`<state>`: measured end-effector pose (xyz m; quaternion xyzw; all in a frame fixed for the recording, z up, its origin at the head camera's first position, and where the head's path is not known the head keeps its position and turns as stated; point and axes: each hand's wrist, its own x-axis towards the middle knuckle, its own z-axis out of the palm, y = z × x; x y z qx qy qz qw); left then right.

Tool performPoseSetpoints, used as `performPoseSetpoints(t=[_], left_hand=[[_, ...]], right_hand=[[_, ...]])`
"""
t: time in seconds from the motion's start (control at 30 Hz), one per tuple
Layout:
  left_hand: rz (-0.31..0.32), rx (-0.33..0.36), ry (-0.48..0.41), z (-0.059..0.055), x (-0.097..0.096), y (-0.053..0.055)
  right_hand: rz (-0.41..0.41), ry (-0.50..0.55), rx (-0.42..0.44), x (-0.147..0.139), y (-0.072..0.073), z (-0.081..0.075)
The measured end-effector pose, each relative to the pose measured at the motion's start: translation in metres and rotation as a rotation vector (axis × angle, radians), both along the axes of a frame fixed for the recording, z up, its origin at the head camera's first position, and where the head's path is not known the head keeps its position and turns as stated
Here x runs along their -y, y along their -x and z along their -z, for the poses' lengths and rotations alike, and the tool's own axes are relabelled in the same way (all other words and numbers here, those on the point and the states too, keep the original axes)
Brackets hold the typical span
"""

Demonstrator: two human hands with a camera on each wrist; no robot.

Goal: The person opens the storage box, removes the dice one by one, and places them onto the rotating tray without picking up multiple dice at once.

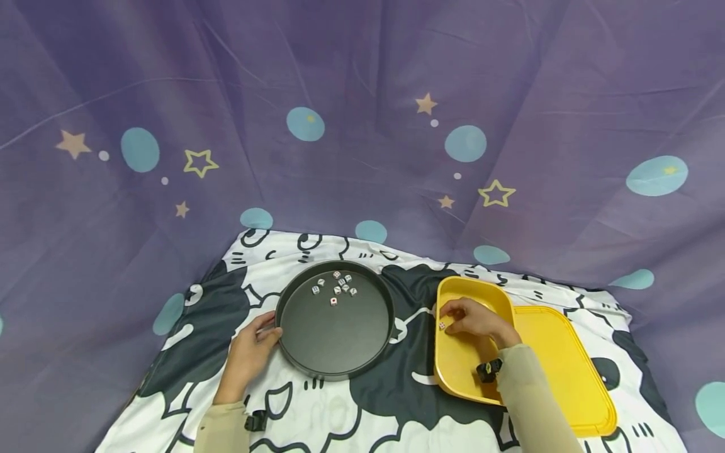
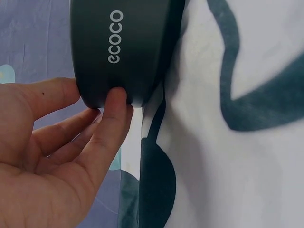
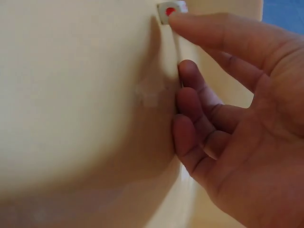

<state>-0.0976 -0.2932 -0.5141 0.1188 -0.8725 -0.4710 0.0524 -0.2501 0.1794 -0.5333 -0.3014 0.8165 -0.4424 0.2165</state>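
A round black tray (image 1: 334,340) lies on the patterned cloth, with several white dice (image 1: 342,287) near its far side. At its left edge my left hand (image 1: 249,355) grips the rim, thumb and fingertips on the outer wall marked "ecoco" (image 2: 115,38). Over on the right, my right hand (image 1: 476,319) reaches into a yellow container (image 1: 461,371), by its left wall. A white die with a red pip (image 3: 169,11) is at the tips of its thumb and index finger, partly covered by the thumb. Its other fingers curl against the container wall.
A flat yellow lid (image 1: 572,371) lies to the right of the container, partly beneath the right forearm. Behind the cloth (image 1: 317,409) hangs a purple curtain (image 1: 362,182) with stars and blue ovals. The cloth has a few wrinkles.
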Motion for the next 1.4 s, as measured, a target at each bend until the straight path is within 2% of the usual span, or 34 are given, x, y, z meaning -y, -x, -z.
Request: performPoseSetpoints(t=[0.23,0.4,0.63,0.8,0.93,1.17,1.4], left_hand=[[0.003,0.002,-0.021,0.001,0.001,0.000],[0.006,-0.006,-0.015,0.001,0.000,0.000],[0.002,0.005,-0.017,0.000,0.000,0.000],[0.002,0.018,-0.042,-0.001,0.000,0.000],[0.000,0.019,-0.051,-0.001,0.000,0.000],[-0.007,0.021,-0.041,-0.002,0.000,0.000],[-0.002,0.012,-0.082,0.000,0.000,0.001]], right_hand=[[-0.040,-0.015,-0.066,0.002,0.004,0.006],[-0.015,-0.016,-0.039,0.001,0.003,0.006],[0.023,0.008,-0.002,0.000,-0.003,-0.003],[0.057,0.033,-0.011,-0.003,-0.007,-0.011],[0.096,0.052,-0.065,-0.004,-0.010,-0.022],[0.164,0.072,-0.173,0.009,-0.012,-0.057],[0.146,0.143,-0.127,0.033,-0.014,-0.084]])
